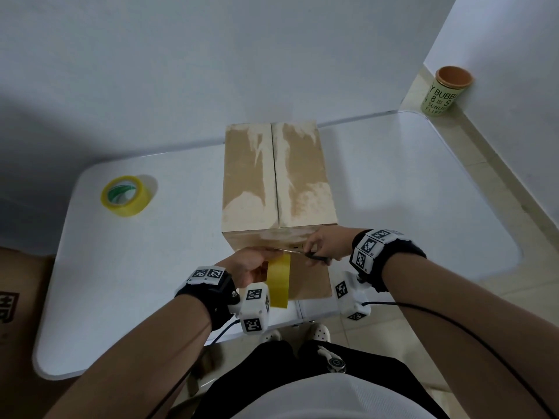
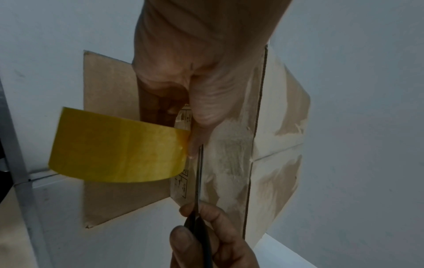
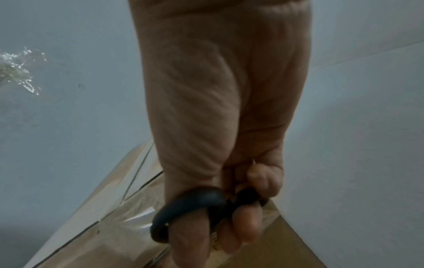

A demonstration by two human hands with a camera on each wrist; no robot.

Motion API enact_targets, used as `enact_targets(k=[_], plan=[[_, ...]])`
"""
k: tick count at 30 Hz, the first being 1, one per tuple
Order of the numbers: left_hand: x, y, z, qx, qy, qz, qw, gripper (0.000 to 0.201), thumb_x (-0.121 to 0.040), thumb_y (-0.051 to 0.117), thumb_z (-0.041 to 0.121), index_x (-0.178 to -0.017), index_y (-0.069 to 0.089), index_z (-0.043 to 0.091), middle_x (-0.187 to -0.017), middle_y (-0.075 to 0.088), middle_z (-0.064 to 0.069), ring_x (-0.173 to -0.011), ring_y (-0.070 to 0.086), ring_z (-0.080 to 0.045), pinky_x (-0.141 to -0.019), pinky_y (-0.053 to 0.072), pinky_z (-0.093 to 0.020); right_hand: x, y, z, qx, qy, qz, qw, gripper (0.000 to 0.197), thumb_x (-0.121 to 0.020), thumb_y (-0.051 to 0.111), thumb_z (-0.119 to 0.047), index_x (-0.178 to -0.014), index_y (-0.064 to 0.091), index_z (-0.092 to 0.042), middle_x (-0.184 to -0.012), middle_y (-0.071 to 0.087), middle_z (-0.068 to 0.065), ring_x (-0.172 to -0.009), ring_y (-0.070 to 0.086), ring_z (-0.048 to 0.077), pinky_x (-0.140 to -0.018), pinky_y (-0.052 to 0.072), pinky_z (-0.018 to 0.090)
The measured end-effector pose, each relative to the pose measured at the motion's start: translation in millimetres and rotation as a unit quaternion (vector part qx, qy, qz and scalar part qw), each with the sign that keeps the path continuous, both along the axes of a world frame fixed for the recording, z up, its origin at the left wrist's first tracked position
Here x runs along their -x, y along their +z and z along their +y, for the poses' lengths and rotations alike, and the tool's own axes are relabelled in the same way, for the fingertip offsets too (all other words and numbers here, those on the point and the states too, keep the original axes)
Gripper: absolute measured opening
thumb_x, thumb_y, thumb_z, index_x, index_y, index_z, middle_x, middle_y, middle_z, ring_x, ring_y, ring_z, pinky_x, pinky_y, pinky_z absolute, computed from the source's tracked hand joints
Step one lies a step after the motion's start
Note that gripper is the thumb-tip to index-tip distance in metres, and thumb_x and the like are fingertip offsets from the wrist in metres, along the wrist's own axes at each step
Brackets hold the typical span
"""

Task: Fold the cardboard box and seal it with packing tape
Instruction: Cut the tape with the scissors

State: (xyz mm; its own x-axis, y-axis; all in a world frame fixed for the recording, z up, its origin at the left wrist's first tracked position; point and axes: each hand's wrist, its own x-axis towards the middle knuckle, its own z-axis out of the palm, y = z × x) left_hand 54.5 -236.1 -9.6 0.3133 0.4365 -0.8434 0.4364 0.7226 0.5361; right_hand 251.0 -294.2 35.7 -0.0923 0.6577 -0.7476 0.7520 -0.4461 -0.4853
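A closed cardboard box [image 1: 276,176] stands on the white table [image 1: 408,182], its top seam running away from me and clear tape showing over its near edge. My left hand [image 1: 251,264] holds a yellow tape roll [image 1: 279,279] against the box's near face [image 2: 110,87]; the same tape roll [image 2: 119,148] fills the left wrist view. My right hand [image 1: 325,244] grips black-handled scissors [image 1: 314,256], thumb and fingers through the loops [image 3: 190,212]. The scissor blades [image 2: 199,174] lie closed along the tape strip just beside the roll.
A second yellow tape roll [image 1: 125,195] lies on the table's left side. A green cup [image 1: 447,92] stands on the floor at the far right by the wall. A brown carton [image 1: 18,297] sits left of the table. My feet [image 1: 298,334] are under the near edge.
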Motion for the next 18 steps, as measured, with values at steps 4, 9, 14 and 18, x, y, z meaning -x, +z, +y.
enact_targets(k=[4,9,14,18], plan=[[2,-1,2,0.004,-0.023,0.009,1.000,0.010,-0.085,0.072,0.016,-0.091,0.068,0.010,-0.076,0.070,-0.008,-0.067,0.066,-0.022,-0.059,0.057,-0.031,1,2,0,0.018,-0.007,0.011,1.000,0.032,-0.085,0.071,-0.026,-0.113,0.063,-0.014,-0.080,0.071,0.009,-0.052,0.050,0.008,-0.036,0.033,0.007],[10,5,9,0.007,-0.101,0.026,0.995,0.025,-0.083,0.074,0.025,-0.102,0.068,0.011,-0.080,0.072,-0.005,-0.072,0.068,-0.019,-0.059,0.056,-0.028,-1,14,0,0.078,0.009,-0.020,0.997,0.037,-0.086,0.067,-0.039,-0.111,0.062,-0.013,-0.070,0.053,-0.004,-0.063,0.047,0.009,-0.062,0.042,0.020],[12,14,26,0.021,-0.193,0.060,0.979,0.037,-0.081,0.077,0.027,-0.112,0.068,0.009,-0.109,0.071,-0.011,-0.103,0.067,-0.026,-0.093,0.053,-0.039,-36,-13,-26,0.116,-0.039,-0.141,0.982,0.015,-0.083,0.068,-0.029,-0.091,0.062,-0.018,-0.103,0.067,0.005,-0.091,0.061,0.022,-0.089,0.053,0.037],[6,12,21,-0.017,-0.184,0.049,0.982,0.022,-0.088,0.069,0.013,-0.110,0.069,0.009,-0.103,0.070,-0.006,-0.092,0.065,-0.020,-0.076,0.055,-0.031,-46,-25,-44,0.096,-0.174,-0.158,0.967,0.020,-0.085,0.067,-0.020,-0.070,0.054,-0.017,-0.076,0.056,-0.002,-0.068,0.057,0.014,-0.059,0.046,0.023]])
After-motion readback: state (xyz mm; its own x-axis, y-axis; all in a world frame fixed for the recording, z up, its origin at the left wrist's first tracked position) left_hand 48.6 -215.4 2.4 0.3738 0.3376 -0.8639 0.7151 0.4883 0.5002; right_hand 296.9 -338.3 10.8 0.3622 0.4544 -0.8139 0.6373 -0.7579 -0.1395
